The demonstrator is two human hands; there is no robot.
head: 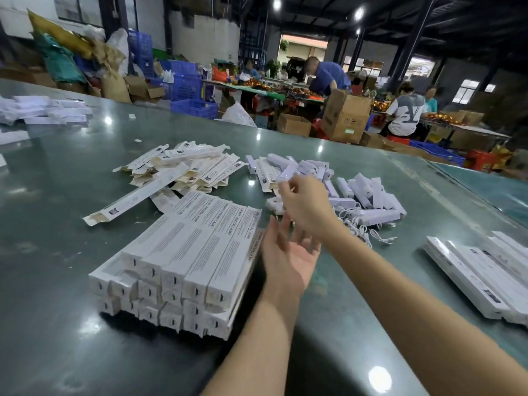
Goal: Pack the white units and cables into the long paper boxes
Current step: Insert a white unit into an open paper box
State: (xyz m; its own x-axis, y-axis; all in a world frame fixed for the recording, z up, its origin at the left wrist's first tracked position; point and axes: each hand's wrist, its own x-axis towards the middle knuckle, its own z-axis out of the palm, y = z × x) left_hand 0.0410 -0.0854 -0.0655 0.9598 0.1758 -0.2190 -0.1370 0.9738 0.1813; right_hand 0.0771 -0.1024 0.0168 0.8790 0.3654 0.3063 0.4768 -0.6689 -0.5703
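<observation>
Head view: left hand (288, 258) open, palm up, centre frame; right hand (304, 205) reaches into heaped white plastic units (368, 192), grip unclear.

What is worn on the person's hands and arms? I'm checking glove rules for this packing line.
Nothing is worn. The left hand and right hand are bare, with no gloves, rings or watch visible. Both forearms are bare too, with no sleeve in view.

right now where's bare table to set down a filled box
Bare green table lies between the stacked closed boxes and the flat boxes at right, and left of the stack. It is crowded around the white units, cables and open empty boxes.
</observation>
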